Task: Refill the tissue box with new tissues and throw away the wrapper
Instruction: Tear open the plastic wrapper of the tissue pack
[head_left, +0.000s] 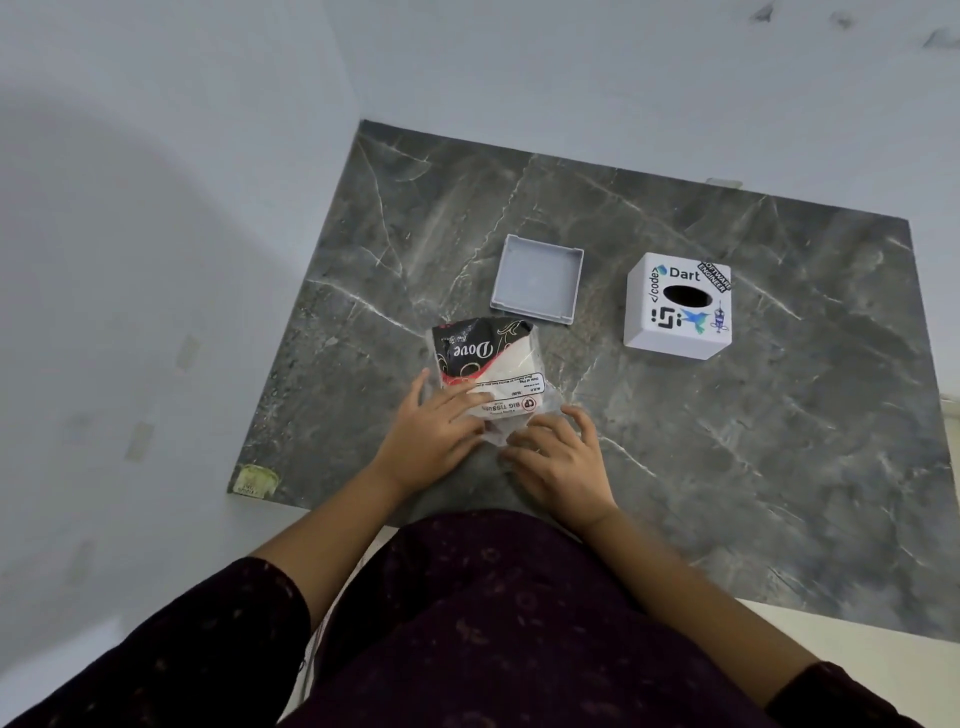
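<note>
A pack of new tissues (485, 358) in a black, red and clear plastic wrapper lies on the dark marble table (727, 441), near its front. My left hand (434, 431) rests flat on the pack's near left part. My right hand (558, 452) pinches the crumpled clear end of the wrapper at the pack's near edge. The white cube tissue box (678, 306), covered in stickers, stands to the right with its dark oval slot facing up. Its grey square base lid (537, 278) lies apart, hollow side up, just behind the pack.
White walls close in on the table at the left and the back. A small yellowish sticker (254, 480) marks the table's front left corner. My dark patterned clothing fills the bottom of the view.
</note>
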